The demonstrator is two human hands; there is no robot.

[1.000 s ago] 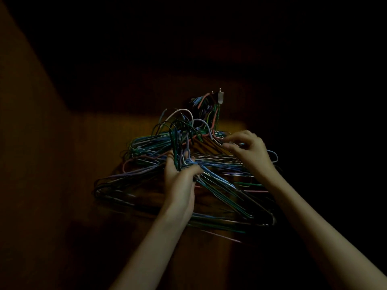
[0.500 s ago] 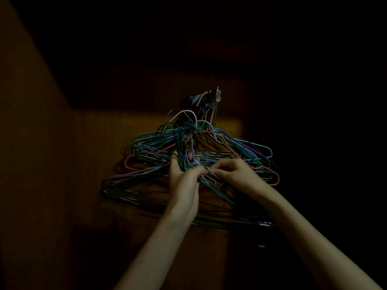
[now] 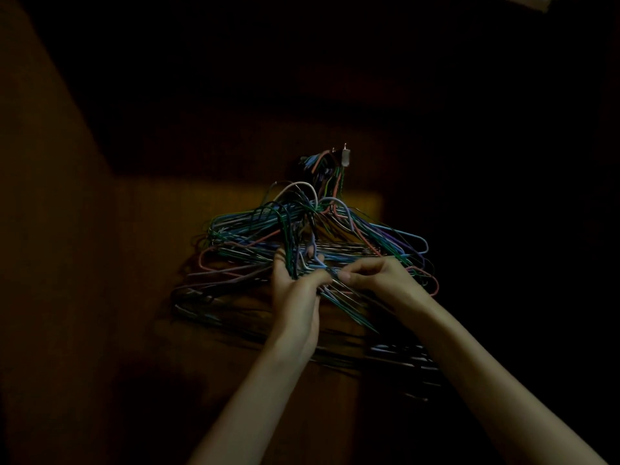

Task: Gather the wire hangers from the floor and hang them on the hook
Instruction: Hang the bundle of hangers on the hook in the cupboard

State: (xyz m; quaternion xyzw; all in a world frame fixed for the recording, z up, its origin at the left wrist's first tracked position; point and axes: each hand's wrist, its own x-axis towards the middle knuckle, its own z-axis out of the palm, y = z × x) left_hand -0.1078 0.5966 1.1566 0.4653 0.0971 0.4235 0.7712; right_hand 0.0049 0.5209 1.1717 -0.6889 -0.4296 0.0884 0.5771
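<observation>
We grip the wire hangers (image 3: 302,243) by their necks in our left hand (image 3: 295,290), our right hand (image 3: 379,280) pinching one wire beside it, with the hook (image 3: 345,157) straight above, nearer our left.

No legible text anywhere.

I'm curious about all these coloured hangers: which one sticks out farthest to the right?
The light blue hanger: its rounded corner pokes out past the tangle at upper right, above the right hand. The salmon one below reaches nearly as far.
</observation>
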